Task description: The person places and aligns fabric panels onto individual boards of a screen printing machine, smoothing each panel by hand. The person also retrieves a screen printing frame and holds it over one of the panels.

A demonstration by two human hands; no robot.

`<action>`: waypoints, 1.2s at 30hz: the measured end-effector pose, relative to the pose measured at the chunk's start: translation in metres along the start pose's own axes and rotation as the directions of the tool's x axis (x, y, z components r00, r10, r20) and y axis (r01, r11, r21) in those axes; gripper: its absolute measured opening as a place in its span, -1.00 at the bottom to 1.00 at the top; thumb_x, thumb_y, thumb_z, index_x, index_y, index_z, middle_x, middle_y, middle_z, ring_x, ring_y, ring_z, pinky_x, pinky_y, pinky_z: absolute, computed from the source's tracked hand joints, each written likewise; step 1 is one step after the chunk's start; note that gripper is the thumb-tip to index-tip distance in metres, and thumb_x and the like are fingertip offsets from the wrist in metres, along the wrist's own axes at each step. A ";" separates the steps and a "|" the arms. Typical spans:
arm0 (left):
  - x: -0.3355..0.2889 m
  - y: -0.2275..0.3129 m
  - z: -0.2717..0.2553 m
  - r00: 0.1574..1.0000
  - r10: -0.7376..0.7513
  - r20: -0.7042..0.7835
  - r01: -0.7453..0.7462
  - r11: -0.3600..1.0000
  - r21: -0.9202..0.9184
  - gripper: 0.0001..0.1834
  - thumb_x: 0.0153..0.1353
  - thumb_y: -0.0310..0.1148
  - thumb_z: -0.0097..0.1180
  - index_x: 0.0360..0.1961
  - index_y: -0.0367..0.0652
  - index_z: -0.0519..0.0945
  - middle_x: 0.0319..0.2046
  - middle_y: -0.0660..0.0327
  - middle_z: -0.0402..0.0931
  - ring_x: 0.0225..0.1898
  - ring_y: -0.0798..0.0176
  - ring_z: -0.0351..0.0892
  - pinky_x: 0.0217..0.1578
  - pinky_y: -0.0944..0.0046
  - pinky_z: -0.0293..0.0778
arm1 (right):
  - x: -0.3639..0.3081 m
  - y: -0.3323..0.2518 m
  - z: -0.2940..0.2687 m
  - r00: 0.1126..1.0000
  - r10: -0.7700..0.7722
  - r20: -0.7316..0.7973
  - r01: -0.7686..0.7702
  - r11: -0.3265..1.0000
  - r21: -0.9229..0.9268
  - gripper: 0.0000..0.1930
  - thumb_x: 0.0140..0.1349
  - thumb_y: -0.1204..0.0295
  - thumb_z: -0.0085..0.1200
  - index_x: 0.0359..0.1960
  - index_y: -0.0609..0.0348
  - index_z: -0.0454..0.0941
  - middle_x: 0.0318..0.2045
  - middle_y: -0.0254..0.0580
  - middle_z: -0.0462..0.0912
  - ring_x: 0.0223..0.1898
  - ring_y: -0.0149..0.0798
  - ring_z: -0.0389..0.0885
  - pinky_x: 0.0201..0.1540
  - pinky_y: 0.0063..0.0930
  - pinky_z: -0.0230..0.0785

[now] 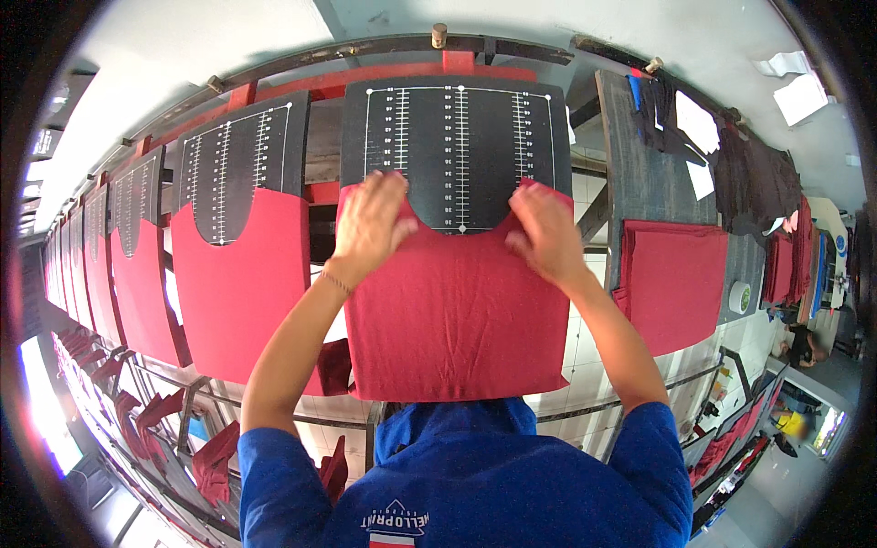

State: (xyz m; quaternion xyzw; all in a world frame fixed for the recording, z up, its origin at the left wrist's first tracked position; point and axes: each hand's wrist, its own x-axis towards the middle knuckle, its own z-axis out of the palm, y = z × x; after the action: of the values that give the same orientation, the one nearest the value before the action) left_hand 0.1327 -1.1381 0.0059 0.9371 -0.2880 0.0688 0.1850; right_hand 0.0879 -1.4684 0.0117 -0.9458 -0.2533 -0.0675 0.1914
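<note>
A red shirt panel point(457, 320) lies over a black printing board point(459, 137) marked with white ruler lines, straight in front of me. My left hand point(370, 224) presses flat on the panel's upper left shoulder, fingers spread. My right hand point(545, 233) rests on the upper right shoulder beside the curved neckline, fingers bent onto the cloth. Both forearms come up from blue sleeves at the bottom edge.
A row of further black boards with red panels point(239, 274) curves away to the left. A stack of folded red cloth point(671, 279) lies on a grey table point(639, 173) at right, with a tape roll point(740, 297), dark garments point(758, 178) and white papers.
</note>
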 end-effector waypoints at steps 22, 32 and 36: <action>-0.008 -0.076 -0.028 0.856 -0.467 0.223 0.517 0.760 -0.393 -0.76 0.19 -0.41 0.24 -0.27 -0.23 0.40 -0.43 0.03 0.46 -0.32 -0.04 0.48 -0.31 0.04 0.43 | -0.058 0.078 -0.003 0.571 0.642 0.511 -0.597 -0.103 0.796 -0.56 0.24 0.32 0.27 0.07 0.33 0.52 -0.10 -0.17 0.66 -0.11 -0.29 0.63 -0.01 -0.35 0.45; -0.149 -0.027 0.012 0.670 -0.742 -0.023 0.601 0.561 -0.569 -0.56 0.48 -0.13 -0.07 0.14 -0.27 0.47 0.08 -0.05 0.52 0.07 -0.02 0.55 0.03 0.08 0.48 | -0.150 0.016 0.032 0.580 0.810 0.082 -0.590 0.350 0.728 -0.59 0.43 0.07 0.02 -0.03 0.22 0.48 -0.16 -0.25 0.57 -0.11 -0.34 0.48 0.02 -0.36 0.32; -0.249 0.041 0.027 0.202 -0.565 0.800 0.715 -0.473 -0.514 -0.09 0.41 0.34 -0.36 0.23 -0.42 0.42 0.12 -0.02 0.52 0.07 0.13 0.53 0.05 0.13 0.49 | -0.275 -0.029 0.041 0.411 0.500 0.762 -0.555 -0.526 0.645 -0.36 0.49 -0.07 -0.27 0.30 0.25 0.33 0.24 -0.06 0.49 0.25 -0.13 0.46 0.32 -0.17 0.27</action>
State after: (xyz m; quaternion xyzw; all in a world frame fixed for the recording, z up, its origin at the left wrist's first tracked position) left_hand -0.0956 -1.0516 -0.0647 0.5545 0.3902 -0.3098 0.6666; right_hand -0.1627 -1.5536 -0.0786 -0.4678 0.3396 0.2634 0.7724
